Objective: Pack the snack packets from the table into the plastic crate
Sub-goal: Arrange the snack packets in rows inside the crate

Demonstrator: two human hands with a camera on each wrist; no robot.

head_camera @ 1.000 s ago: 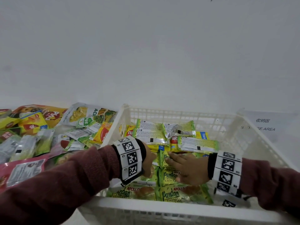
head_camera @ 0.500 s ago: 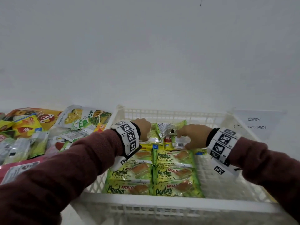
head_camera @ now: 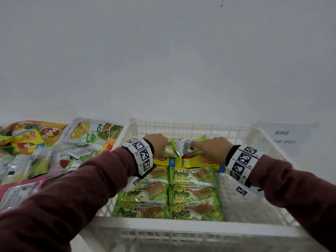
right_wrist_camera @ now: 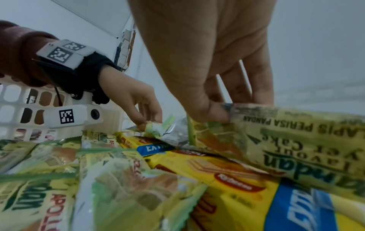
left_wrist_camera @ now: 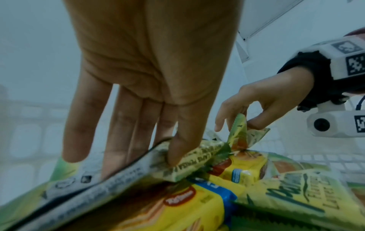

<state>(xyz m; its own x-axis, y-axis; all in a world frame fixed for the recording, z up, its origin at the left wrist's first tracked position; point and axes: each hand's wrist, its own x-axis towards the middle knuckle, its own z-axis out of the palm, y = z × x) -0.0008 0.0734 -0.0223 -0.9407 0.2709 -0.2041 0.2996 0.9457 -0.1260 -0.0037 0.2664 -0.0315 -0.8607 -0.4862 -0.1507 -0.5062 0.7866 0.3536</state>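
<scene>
A white plastic crate (head_camera: 181,228) holds neat rows of green Pandan cake packets (head_camera: 190,193), with yellow wafer packets (head_camera: 198,160) behind them. Both hands reach to the crate's far end. My left hand (head_camera: 158,144) pinches one green Pandan packet (left_wrist_camera: 138,168) between thumb and fingers, its printed back turned up. My right hand (head_camera: 211,148) pinches a second Pandan packet (right_wrist_camera: 296,140) at its crimped end. Both packets hang just above the wafer packets, with their inner ends close together.
A loose pile of mixed snack packets (head_camera: 36,151) covers the table left of the crate. A paper sign (head_camera: 281,137) lies to the crate's right. The crate's right half shows bare floor (head_camera: 245,197). A white wall stands behind.
Both hands have moved from the middle rows to the crate's far end and taken hold of the two green packets lying there. Over the last half second they have barely shifted.
</scene>
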